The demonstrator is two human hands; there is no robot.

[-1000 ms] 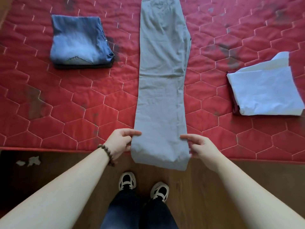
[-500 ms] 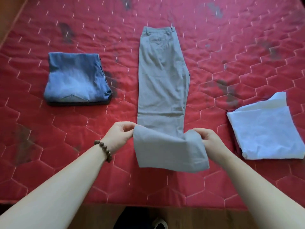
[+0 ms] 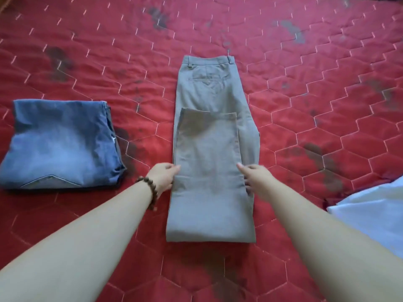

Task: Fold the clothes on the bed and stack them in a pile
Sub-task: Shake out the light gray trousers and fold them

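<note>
Grey trousers [image 3: 209, 171] lie lengthwise on the middle of the red quilted bed [image 3: 305, 105], waistband at the far end. Their leg ends are folded up over the thigh part, with the fold nearest me. My left hand [image 3: 163, 176], with a bead bracelet on its wrist, touches the trousers' left edge at mid-length with fingers stretched out. My right hand [image 3: 254, 177], slightly blurred, rests against the right edge at the same height. Neither hand lifts any cloth.
Folded blue jeans [image 3: 61, 144] lie on the bed to the left. A folded pale blue-white cloth [image 3: 370, 216] lies at the right edge over something dark red. Dark stains mark the bedspread.
Both hands carried the leg ends up from the bed's near edge and laid them over the thigh part. They let go and came back to the trousers' sides.
</note>
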